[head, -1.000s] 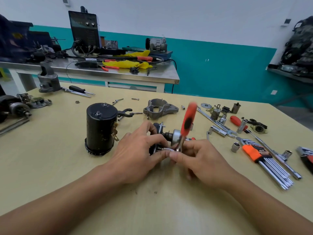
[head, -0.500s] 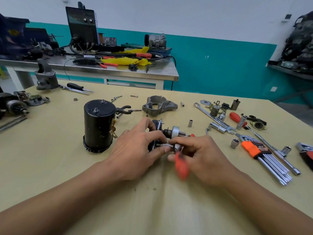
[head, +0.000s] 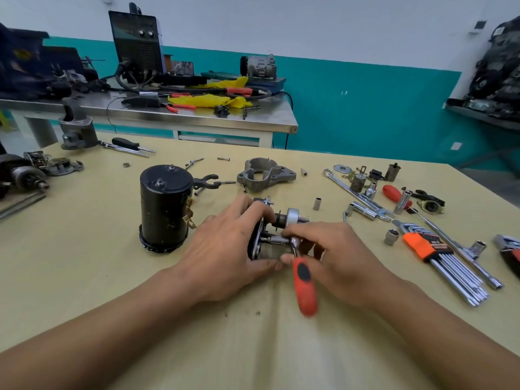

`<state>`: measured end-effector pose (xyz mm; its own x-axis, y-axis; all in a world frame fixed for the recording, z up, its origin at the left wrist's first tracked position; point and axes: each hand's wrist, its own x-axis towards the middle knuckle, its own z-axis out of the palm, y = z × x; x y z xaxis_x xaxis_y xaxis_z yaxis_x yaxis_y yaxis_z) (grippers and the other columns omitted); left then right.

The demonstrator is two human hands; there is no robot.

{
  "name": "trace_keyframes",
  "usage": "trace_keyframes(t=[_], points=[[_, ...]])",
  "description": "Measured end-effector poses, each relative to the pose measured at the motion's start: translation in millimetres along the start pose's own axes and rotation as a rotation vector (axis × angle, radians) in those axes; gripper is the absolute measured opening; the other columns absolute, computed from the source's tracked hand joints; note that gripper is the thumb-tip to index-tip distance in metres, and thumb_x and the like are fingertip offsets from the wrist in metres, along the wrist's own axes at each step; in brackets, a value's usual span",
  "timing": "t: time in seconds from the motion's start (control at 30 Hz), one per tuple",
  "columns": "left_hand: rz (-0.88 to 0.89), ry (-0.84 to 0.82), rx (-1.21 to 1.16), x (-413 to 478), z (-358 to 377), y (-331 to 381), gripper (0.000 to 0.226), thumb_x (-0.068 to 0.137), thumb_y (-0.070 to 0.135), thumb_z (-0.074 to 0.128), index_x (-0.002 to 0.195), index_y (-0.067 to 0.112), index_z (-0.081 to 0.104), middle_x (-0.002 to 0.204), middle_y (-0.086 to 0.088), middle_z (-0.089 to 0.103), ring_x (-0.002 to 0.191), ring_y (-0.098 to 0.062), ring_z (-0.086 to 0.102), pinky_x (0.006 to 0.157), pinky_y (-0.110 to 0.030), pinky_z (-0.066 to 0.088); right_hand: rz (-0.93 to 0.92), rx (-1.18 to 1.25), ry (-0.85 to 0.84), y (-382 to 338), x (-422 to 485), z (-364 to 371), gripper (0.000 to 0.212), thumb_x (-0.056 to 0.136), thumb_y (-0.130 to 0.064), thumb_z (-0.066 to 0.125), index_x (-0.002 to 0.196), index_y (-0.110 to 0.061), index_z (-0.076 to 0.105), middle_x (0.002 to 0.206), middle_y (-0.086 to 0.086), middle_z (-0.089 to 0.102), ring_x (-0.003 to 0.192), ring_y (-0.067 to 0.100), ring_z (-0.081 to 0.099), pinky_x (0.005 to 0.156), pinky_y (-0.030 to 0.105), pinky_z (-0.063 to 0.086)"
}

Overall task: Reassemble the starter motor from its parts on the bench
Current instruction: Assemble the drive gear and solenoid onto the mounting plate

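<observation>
So your left hand (head: 225,249) hasn't budged: its fingers (head: 254,211) are still wrapped over the top of the end plate assembly (head: 282,220), thumb underneath, keeping it pinned on its side on the surface (head: 84,263) right in the middle, just right of the black motor housing (head: 164,206). What changed is the ratchet (head: 304,282). A second ago its red handle was sticking up and away from you, half a second ago it was a blur swinging down, and now it points back toward you, low and a bit to the right, with the head on a socket at the plate's lower stud. Your right hand (head: 337,254) has its fingers (head: 299,229) curled over the ratchet head, thumb below it, pinching the head rather than the handle. The black housing stands upright where it was, and the grey nose housing (head: 264,175) sits behind your hands, same spot. The hex key set (head: 427,246) and the loose socket (head: 317,204) off to the right haven't moved either.
</observation>
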<state>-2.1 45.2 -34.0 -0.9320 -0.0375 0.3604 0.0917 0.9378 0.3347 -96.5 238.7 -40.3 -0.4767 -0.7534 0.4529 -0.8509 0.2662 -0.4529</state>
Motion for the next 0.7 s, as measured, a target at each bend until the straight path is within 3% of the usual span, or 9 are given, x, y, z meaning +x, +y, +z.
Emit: trace_keyframes(t=[0.07, 0.13, 0.23, 0.3, 0.37, 0.47, 0.57, 0.63, 0.7], points=[[-0.012, 0.021, -0.011, -1, 1, 0, 0.070, 0.069, 0.072, 0.074, 0.120, 0.046, 0.034, 0.106, 0.024, 0.035, 0.081, -0.001, 0.042, 0.067, -0.028, 0.031, -0.040, -0.069, -0.002, 2, 0, 2, 0.021, 0.087, -0.029, 0.074, 0.105, -0.018, 0.070, 0.085, -0.014, 0.067, 0.078, 0.006, 0.058, 0.070, 0.031, 0.050], [-0.024, 0.040, -0.016, -2, 2, 2, 0.083, 0.067, 0.070, 0.076, 0.130, 0.044, 0.029, 0.111, 0.024, 0.038, 0.088, -0.002, 0.044, 0.072, -0.029, 0.034, 0.032, 0.031, -0.002, -1, -2, 5, 0.016, 0.093, -0.040, 0.064, 0.091, -0.024, 0.067, 0.074, -0.012, 0.062, 0.068, 0.007, 0.055, 0.065, 0.028, 0.047], [-0.038, 0.099, 0.006, -4, 5, 6, 0.094, 0.064, 0.064, 0.076, 0.137, 0.039, 0.024, 0.119, 0.019, 0.045, 0.099, -0.008, 0.051, 0.074, -0.030, 0.035, 0.291, 0.306, 0.031, -14, -1, 14, 0.046, 0.097, -0.057, 0.043, 0.072, -0.022, 0.060, 0.062, 0.003, 0.060, 0.048, 0.016, 0.052, 0.049, 0.034, 0.044], [-0.047, 0.130, 0.036, -6, 8, 8, 0.095, 0.065, 0.059, 0.078, 0.140, 0.037, 0.023, 0.121, 0.017, 0.046, 0.101, -0.011, 0.052, 0.074, -0.030, 0.034, 0.514, 0.516, 0.066, -22, 6, 15, 0.062, 0.094, -0.059, 0.035, 0.070, -0.008, 0.059, 0.054, 0.006, 0.058, 0.038, 0.016, 0.047, 0.039, 0.026, 0.038], [-0.049, 0.142, 0.047, -6, 10, 9, 0.094, 0.066, 0.054, 0.077, 0.140, 0.036, 0.024, 0.122, 0.015, 0.047, 0.103, -0.013, 0.053, 0.074, -0.031, 0.034, 0.584, 0.564, 0.067, -24, 10, 13, 0.070, 0.099, -0.054, 0.033, 0.073, 0.009, 0.049, 0.053, 0.010, 0.054, 0.035, 0.015, 0.042, 0.038, 0.022, 0.034], [-0.055, 0.150, 0.048, -6, 11, 9, 0.089, 0.067, 0.053, 0.075, 0.138, 0.037, 0.023, 0.122, 0.015, 0.048, 0.104, -0.013, 0.054, 0.075, -0.031, 0.035, 0.573, 0.506, 0.027, -21, 10, 11, 0.060, 0.103, -0.047, 0.034, 0.073, 0.001, 0.053, 0.054, 0.006, 0.060, 0.038, 0.014, 0.047, 0.040, 0.019, 0.036], [-0.066, 0.155, 0.055, -5, 12, 9, 0.084, 0.068, 0.054, 0.075, 0.135, 0.036, 0.028, 0.116, 0.017, 0.046, 0.100, -0.012, 0.054, 0.074, -0.030, 0.034, 0.584, 0.530, -0.055, -15, 7, 8, 0.049, 0.104, -0.041, 0.041, 0.085, 0.001, 0.058, 0.062, 0.006, 0.068, 0.044, 0.016, 0.057, 0.043, 0.021, 0.040], [-0.069, 0.163, 0.059, -6, 12, 9, 0.080, 0.068, 0.054, 0.075, 0.132, 0.037, 0.031, 0.109, 0.020, 0.041, 0.096, -0.010, 0.052, 0.073, -0.029, 0.032, 0.490, 0.463, -0.087, -10, 5, 6, 0.037, 0.103, -0.037, 0.049, 0.091, -0.004, 0.062, 0.071, 0.007, 0.071, 0.052, 0.017, 0.063, 0.049, 0.029, 0.046], [-0.074, 0.175, 0.054, -6, 12, 9, 0.076, 0.067, 0.053, 0.074, 0.128, 0.038, 0.031, 0.103, 0.022, 0.037, 0.089, -0.007, 0.048, 0.071, -0.029, 0.031, 0.302, 0.233, -0.084, -8, 2, 1, 0.024, 0.100, -0.038, 0.052, 0.092, -0.019, 0.065, 0.080, 0.004, 0.069, 0.065, 0.016, 0.065, 0.061, 0.039, 0.053]])
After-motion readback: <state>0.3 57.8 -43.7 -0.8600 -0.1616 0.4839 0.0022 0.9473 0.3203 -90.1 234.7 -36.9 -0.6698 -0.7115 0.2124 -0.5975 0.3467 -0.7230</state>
